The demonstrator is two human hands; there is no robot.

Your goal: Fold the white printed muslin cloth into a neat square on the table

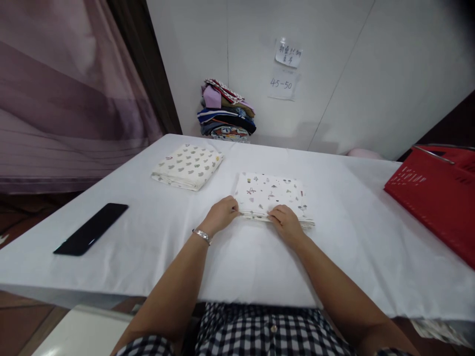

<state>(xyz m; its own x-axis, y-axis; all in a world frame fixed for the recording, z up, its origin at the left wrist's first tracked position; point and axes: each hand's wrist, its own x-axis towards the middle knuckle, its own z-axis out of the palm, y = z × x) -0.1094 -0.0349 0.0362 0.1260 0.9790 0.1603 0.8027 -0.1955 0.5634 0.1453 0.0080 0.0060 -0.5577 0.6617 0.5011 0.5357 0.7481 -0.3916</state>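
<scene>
A folded white cloth [272, 193] with small scattered prints lies flat on the white-covered table [256, 272] in front of me. At its near left corner, my left hand [220, 213] is closed, fingers pinching the edge. My right hand [286, 223] pinches the near edge of the same cloth, right of its middle. Several folded layers show along that edge. The fingertips of both hands are partly hidden. Further back on the left rests a second folded cloth [189, 165], cream with grey-green prints, which neither hand touches.
On the table's left lies a flat black phone-like slab [92, 228]. A red basket or bag [441, 193] with a metal handle stands at the right edge. Behind the table, a stack of folded fabrics [227, 111] sits against the wall. Pink curtains [70, 89] hang on the left.
</scene>
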